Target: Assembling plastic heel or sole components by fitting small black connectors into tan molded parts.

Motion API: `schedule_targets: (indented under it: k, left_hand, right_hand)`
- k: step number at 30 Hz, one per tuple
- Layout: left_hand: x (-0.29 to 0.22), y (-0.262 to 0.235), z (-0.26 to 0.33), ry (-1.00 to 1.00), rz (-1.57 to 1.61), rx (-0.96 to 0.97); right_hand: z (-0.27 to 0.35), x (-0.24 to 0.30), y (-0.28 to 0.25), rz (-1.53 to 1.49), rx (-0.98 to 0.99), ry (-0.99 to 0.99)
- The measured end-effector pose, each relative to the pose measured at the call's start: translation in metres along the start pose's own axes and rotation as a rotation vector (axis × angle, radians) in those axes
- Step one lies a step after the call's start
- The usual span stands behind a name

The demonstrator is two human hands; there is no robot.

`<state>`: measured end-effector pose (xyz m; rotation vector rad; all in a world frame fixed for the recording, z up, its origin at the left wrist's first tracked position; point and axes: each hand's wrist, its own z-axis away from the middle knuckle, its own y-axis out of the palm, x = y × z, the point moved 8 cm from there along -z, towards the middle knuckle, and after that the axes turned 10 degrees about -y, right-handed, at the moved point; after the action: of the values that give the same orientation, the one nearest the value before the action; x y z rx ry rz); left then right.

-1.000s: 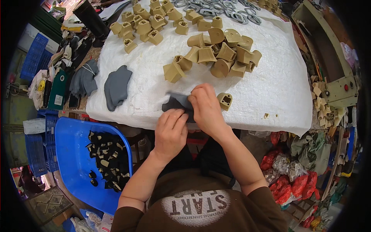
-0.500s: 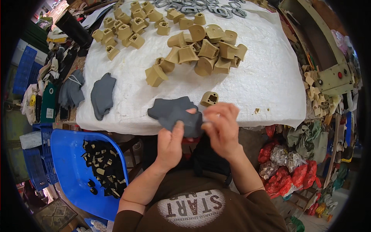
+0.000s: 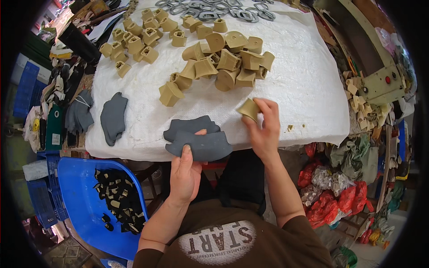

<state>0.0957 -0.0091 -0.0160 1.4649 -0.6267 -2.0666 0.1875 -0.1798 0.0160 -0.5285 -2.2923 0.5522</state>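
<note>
My left hand (image 3: 184, 181) pinches a dark grey sheet piece (image 3: 205, 146) that looks like leather, thumb on top, at the table's front edge. Behind it, partly covered, another grey piece (image 3: 190, 124) lies on the white sheet. My right hand (image 3: 267, 131) grips a tan shoe heel (image 3: 248, 110) between thumb and fingers, to the right of the grey pieces. Beyond both hands is a heap of tan heels (image 3: 229, 60). A second group of heels (image 3: 134, 43) stands farther left. Curved grey pieces (image 3: 114, 119) lie at the left, beside a tied grey bundle (image 3: 79, 111).
A white woven sheet (image 3: 304, 89) covers the table. Grey ring-shaped parts (image 3: 210, 14) lie at its far edge. Below left, a blue basin (image 3: 73, 205) holds small black and tan pieces. Red plastic bags (image 3: 324, 210) sit below right, near a green-grey machine (image 3: 384, 87).
My right hand has left the grey pieces and picked up the single heel that stood on the sheet. The grey piece in my left hand has shifted left and lies flatter.
</note>
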Motion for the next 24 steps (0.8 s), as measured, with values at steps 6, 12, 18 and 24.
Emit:
schedule_targets:
  k: [6, 12, 18, 24]
  left_hand:
    - [-0.002, 0.01, 0.009, 0.049, 0.059, 0.036]
    - [-0.002, 0.03, 0.021, 0.025, 0.107, 0.133]
    - [-0.007, 0.037, 0.023, 0.043, 0.09, 0.201]
    - [-0.007, 0.038, 0.029, 0.079, 0.057, 0.167]
  right_hand:
    - [0.008, 0.073, -0.021, -0.727, -0.002, 0.136]
    - [0.015, 0.101, -0.008, -0.598, 0.124, -0.222]
    - [0.014, 0.104, -0.011, -0.6, 0.05, -0.243]
    - [0.013, 0.105, -0.011, -0.583, 0.059, -0.241]
